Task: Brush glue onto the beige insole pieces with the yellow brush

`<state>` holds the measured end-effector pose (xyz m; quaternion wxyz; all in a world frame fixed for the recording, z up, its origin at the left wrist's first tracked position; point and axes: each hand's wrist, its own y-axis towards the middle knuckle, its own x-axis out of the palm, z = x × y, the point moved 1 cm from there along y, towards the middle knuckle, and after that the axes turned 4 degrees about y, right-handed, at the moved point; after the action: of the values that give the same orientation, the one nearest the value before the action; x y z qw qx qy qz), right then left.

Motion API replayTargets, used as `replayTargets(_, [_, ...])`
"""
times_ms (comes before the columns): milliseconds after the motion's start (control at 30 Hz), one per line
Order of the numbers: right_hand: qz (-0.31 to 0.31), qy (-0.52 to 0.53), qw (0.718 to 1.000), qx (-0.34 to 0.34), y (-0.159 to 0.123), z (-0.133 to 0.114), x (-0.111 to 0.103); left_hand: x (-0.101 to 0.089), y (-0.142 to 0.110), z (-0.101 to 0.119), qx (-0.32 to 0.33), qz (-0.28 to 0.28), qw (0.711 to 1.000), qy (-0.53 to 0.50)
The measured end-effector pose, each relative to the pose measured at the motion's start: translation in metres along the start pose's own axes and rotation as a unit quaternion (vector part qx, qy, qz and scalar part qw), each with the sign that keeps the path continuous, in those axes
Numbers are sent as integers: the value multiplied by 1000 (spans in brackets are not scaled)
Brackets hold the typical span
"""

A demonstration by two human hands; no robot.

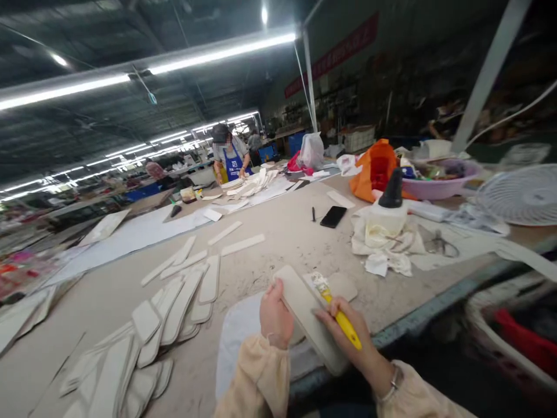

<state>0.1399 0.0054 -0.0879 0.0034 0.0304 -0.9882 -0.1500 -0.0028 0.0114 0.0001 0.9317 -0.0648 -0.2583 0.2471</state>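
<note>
My left hand (277, 313) is closed on the left edge of a long off-white panel (307, 316) with rounded corners, held tilted above the table's near edge. In my right hand (350, 331) is a brush with a yellow handle (347, 328), its bristle end pointing away from me and coated in something white. The fingertips of that hand also touch the panel's right edge. Under and behind the panel lies another rounded pale piece (342, 285), partly hidden. A white sheet (237, 328) lies on the table beside my left wrist.
Many loose pale panels (174, 307) are heaped on the left of the table (278, 244). Farther back lie a black phone (333, 216) and a black-capped bottle (391, 197) on cloth. An orange bag (372, 168), lilac basin (439, 183) and fan (522, 194) stand right. A co-worker (230, 154) stands beyond.
</note>
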Motion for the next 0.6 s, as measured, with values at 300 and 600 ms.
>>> replayTargets(300, [-18,-16,1000,14,1,-17,-2,0,3,3,3,-29,1000,-1])
replayTargets(600, [-77,28,996,30,2,-18,-12,-3,33,14,-17,41,999,-7])
